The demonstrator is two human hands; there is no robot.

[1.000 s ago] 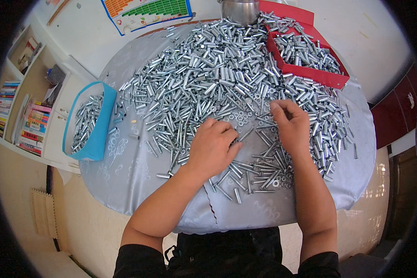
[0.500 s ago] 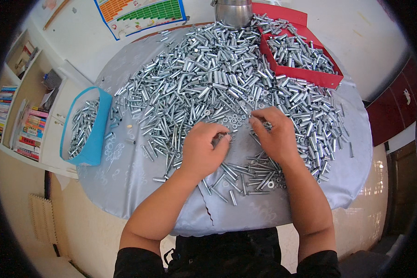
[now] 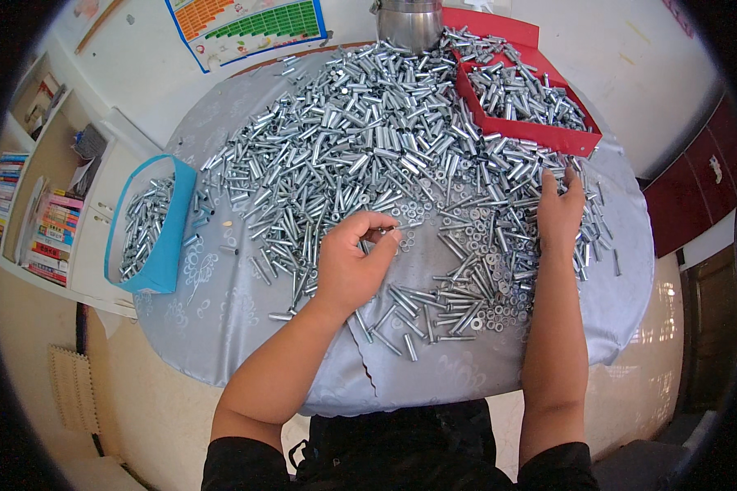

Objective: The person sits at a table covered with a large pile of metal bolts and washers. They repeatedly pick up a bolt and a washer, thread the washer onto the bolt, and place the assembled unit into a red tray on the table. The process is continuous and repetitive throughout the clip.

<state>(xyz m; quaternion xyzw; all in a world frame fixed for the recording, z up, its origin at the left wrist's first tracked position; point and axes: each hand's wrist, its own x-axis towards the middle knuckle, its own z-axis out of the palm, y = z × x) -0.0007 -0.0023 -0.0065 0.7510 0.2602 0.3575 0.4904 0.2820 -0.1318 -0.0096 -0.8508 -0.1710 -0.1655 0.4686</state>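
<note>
My left hand [image 3: 356,260] is closed in a pinch at the middle of the table. A thin metal shank, seemingly a bolt [image 3: 409,225], shows at its fingertips; most of it is hidden. Loose washers [image 3: 408,239] lie just beyond those fingers. Over on the right, my right hand [image 3: 560,214] reaches onto a heap of metal sleeves [image 3: 516,192], its fingers spread apart and no held piece visible. Between my forearms lie loose bolts [image 3: 413,307] and a patch of washers [image 3: 499,315].
A big pile of metal sleeves and bolts [image 3: 360,114] covers the table's far half. At the back right sits a red box [image 3: 540,137] of parts, beside a steel pot [image 3: 409,29]. A blue bin [image 3: 169,245] with parts stands at the left edge.
My right hand has moved right, away from my left hand, and now reaches onto the sleeves. My left hand stays nearly in place, still pinched.
</note>
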